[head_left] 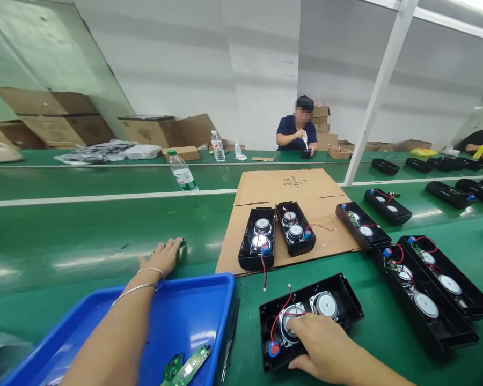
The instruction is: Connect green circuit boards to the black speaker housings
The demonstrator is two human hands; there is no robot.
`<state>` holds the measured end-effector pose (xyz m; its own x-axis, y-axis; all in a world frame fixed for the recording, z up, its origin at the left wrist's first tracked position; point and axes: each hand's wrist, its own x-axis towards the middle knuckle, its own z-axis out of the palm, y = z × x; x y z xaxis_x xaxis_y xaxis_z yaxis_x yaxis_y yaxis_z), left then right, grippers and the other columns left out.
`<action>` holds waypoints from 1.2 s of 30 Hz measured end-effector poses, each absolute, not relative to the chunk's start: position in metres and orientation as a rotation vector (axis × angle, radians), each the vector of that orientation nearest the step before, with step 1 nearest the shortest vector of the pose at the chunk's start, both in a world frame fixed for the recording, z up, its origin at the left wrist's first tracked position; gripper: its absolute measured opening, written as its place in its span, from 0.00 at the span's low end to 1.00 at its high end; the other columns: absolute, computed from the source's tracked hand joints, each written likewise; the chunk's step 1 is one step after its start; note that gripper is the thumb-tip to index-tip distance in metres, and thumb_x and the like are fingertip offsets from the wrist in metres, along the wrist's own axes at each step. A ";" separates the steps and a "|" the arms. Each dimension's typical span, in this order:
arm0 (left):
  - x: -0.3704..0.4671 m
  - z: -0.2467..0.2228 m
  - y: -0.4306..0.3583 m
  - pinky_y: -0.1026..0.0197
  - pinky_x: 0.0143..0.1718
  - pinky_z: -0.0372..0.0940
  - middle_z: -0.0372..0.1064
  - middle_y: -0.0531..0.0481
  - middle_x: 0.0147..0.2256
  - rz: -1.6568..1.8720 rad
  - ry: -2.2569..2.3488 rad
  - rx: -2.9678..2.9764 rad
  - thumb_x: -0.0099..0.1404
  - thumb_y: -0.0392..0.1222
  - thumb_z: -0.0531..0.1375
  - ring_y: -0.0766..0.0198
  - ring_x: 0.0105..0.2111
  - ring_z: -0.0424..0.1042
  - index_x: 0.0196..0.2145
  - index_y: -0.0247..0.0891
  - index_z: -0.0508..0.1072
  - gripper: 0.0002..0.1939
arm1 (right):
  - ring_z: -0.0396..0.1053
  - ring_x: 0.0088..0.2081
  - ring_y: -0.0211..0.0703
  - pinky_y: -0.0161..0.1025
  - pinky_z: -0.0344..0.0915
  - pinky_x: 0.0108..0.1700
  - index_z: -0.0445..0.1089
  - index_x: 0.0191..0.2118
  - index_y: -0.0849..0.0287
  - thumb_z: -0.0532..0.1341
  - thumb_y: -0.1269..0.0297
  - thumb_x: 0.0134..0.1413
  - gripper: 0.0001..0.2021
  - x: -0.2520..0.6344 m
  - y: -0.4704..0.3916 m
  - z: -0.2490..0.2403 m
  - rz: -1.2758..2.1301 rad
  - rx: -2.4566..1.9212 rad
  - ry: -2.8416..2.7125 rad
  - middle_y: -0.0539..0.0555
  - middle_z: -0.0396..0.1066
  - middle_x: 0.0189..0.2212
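My left hand, with two bangles on the wrist, reaches past the far rim of a blue tray. Its fingers are stretched out palm down over the green belt, and a small dark piece lies at the fingertips. Green circuit boards rest in the tray. My right hand grips the near side of a black speaker housing, its fingers over one of two round drivers. Red and black wires and a blue round part show inside the housing, which lies open side up.
Two more open housings rest on a flat cardboard sheet; several stand at right. Black tweezers lie beside the tray. A water bottle stands across the belt. A co-worker sits opposite, near a white post.
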<state>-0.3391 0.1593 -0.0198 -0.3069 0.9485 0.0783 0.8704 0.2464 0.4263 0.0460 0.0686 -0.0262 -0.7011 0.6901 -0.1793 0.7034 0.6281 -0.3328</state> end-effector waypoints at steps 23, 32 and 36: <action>-0.196 -0.005 0.022 0.60 0.25 0.65 0.67 0.54 0.23 1.178 1.528 0.811 0.52 0.59 0.59 0.63 0.22 0.68 0.40 0.36 0.70 0.25 | 0.68 0.39 0.54 0.49 0.63 0.40 0.58 0.49 0.63 0.59 0.65 0.51 0.19 -0.015 0.098 -0.006 -1.150 1.454 2.697 0.60 0.69 0.34; -0.145 -0.021 -0.014 0.60 0.32 0.65 0.67 0.50 0.32 1.428 1.314 0.422 0.49 0.48 0.67 0.62 0.30 0.69 0.47 0.39 0.71 0.27 | 0.65 0.21 0.33 0.32 0.64 0.22 0.57 0.35 0.56 0.58 0.60 0.48 0.10 -0.024 0.105 -0.019 -2.961 1.357 2.282 0.48 0.67 0.27; -0.133 -0.022 -0.007 0.62 0.26 0.63 0.67 0.54 0.28 1.524 1.424 0.502 0.51 0.45 0.66 0.66 0.22 0.68 0.39 0.39 0.70 0.18 | 0.60 0.17 0.30 0.30 0.58 0.18 0.65 0.33 0.59 0.59 0.60 0.48 0.09 -0.011 0.112 -0.014 -2.760 1.333 2.327 0.51 0.71 0.27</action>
<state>-0.1327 -0.0075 -0.0216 -0.4591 0.8360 -0.3006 -0.3563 0.1367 0.9243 -0.0113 0.1121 -0.0136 -0.5492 0.8345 -0.0443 -0.0973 -0.1166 -0.9884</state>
